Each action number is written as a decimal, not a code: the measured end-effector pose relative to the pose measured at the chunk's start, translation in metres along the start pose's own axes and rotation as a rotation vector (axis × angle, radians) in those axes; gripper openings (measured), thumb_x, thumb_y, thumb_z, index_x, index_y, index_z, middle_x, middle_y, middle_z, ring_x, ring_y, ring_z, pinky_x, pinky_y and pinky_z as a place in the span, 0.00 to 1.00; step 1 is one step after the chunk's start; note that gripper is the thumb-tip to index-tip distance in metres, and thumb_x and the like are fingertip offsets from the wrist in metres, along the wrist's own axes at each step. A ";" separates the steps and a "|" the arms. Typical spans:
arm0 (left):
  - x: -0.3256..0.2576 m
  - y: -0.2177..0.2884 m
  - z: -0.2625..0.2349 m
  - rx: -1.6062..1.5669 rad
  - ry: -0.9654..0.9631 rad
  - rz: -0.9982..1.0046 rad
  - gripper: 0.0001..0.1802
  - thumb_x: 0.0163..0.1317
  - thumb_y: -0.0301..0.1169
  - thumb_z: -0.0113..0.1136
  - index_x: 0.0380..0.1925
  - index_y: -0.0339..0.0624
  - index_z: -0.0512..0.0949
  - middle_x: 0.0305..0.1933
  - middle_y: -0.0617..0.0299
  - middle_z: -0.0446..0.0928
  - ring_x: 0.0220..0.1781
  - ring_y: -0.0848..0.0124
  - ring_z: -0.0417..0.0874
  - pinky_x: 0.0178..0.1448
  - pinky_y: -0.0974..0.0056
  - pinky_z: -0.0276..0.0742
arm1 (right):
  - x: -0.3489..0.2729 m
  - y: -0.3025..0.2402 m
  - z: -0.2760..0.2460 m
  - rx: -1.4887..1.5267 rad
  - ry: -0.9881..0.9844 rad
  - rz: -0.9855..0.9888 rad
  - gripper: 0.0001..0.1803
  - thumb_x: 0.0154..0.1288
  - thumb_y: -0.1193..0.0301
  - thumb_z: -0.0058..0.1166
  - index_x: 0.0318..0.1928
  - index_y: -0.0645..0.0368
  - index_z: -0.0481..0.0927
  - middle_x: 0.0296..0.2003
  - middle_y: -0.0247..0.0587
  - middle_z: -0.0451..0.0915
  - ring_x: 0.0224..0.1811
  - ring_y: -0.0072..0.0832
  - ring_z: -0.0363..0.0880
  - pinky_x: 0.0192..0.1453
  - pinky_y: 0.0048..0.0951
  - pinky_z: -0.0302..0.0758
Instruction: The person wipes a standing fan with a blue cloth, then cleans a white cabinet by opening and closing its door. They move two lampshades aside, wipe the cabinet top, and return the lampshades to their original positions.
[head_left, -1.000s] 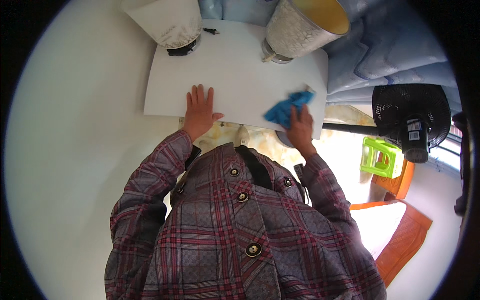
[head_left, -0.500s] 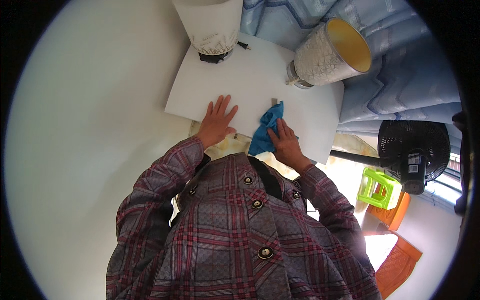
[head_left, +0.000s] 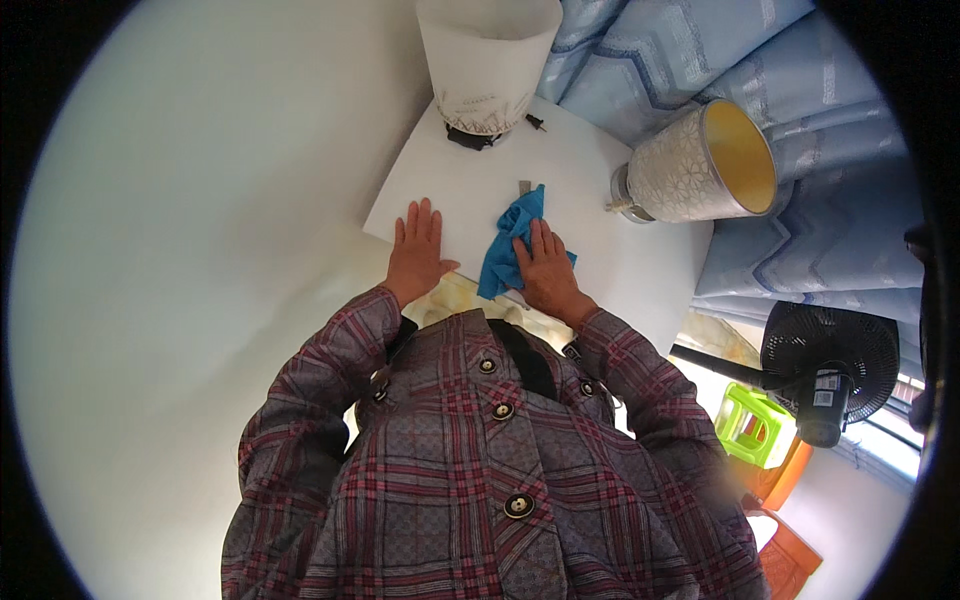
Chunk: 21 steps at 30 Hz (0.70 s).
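My left hand (head_left: 415,262) lies flat on the white tabletop (head_left: 600,255), fingers stretched out, near its left edge. Under my right hand (head_left: 549,272) is a crumpled blue cloth (head_left: 507,245), pinned to the surface with the fingers bent slightly over it and the thumb on its left part. A small grey tag (head_left: 525,187) shows at the cloth's far tip. Both forearms are in plaid sleeves. Beyond my left hand, at the far left of the table, stands a lamp with a white shade (head_left: 487,75). Another lamp with a patterned, yellow-lined shade (head_left: 690,170) is at the far right.
A black plug (head_left: 536,122) lies beside the white lamp. Blue curtains (head_left: 660,60) hang along the far side. To the right are a black fan (head_left: 830,365) and a green plastic stool (head_left: 755,425). A pale wall (head_left: 200,250) borders the left.
My right hand has slid the cloth leftward and a little away across the tabletop. My left hand is nearer the table's left edge. The whole view has shifted and turned.
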<state>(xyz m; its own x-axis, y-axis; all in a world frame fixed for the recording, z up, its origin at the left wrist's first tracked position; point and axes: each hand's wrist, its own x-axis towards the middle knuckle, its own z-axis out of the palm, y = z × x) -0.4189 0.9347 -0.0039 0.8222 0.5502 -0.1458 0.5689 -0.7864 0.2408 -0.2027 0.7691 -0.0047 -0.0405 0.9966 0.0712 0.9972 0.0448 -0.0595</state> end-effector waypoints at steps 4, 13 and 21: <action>-0.001 -0.003 -0.006 -0.032 -0.022 0.023 0.54 0.57 0.51 0.63 0.71 0.29 0.48 0.78 0.40 0.36 0.79 0.42 0.36 0.76 0.39 0.40 | 0.011 0.030 -0.002 0.002 -0.098 0.242 0.41 0.55 0.56 0.65 0.65 0.64 0.66 0.67 0.76 0.53 0.70 0.65 0.54 0.71 0.56 0.55; -0.003 -0.004 -0.005 -0.056 0.040 0.050 0.53 0.54 0.50 0.66 0.70 0.31 0.52 0.78 0.40 0.37 0.79 0.42 0.38 0.76 0.39 0.43 | 0.089 0.066 -0.006 0.134 -0.133 0.376 0.46 0.55 0.51 0.65 0.67 0.64 0.63 0.69 0.73 0.52 0.71 0.63 0.52 0.71 0.57 0.53; -0.017 -0.025 -0.006 -0.113 0.039 0.012 0.48 0.56 0.45 0.66 0.70 0.31 0.54 0.77 0.38 0.42 0.78 0.43 0.41 0.77 0.43 0.44 | 0.025 0.002 -0.015 0.222 -0.098 -0.213 0.39 0.46 0.73 0.63 0.63 0.62 0.68 0.69 0.68 0.53 0.72 0.58 0.53 0.72 0.56 0.54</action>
<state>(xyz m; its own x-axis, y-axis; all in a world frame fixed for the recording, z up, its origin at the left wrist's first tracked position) -0.4469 0.9467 -0.0020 0.8264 0.5532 -0.1048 0.5514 -0.7577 0.3491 -0.2006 0.7933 0.0114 -0.2630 0.9647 0.0102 0.9282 0.2559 -0.2700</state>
